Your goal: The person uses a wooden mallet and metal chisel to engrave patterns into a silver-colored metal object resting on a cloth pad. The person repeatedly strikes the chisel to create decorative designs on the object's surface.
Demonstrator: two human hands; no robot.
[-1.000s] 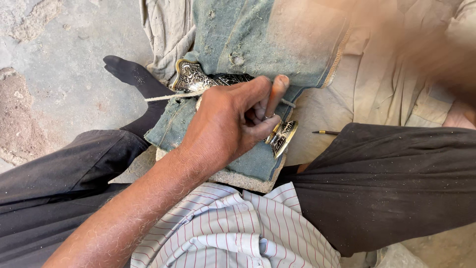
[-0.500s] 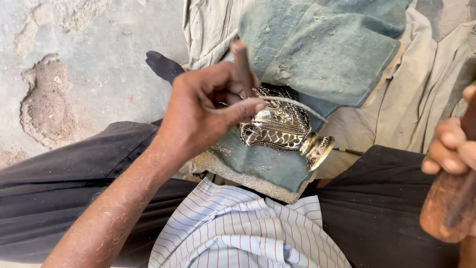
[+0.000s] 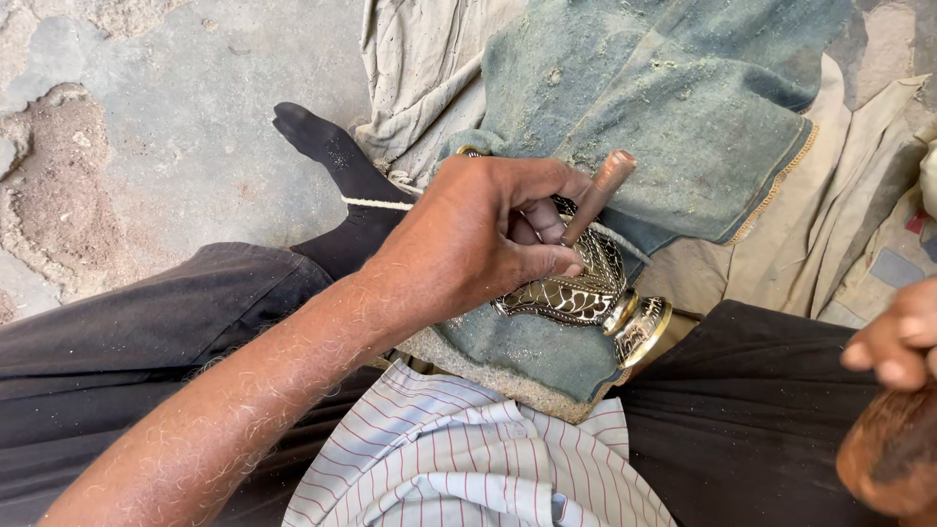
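Left hand sets a punch on an engraved brass piece, right hand holds a wooden mallet

The left hand (image 3: 478,239) is closed around a thin metal punch (image 3: 597,193), its tip on the ornate brass piece (image 3: 576,288) that lies just under the fingers on a blue-green cloth (image 3: 673,107) over the lap. The right hand (image 3: 893,346), at the far right edge, grips a wooden mallet (image 3: 883,454), well apart from the brass

The person is wearing a white shirt (image 3: 468,459) with thin red and blue stripes, dusty black trousers (image 3: 166,332) and a black sock (image 3: 327,161). The left forearm (image 3: 244,410) is showing bare and hairy, with no sleeve; the right hand (image 3: 893,346) is showing bare too.
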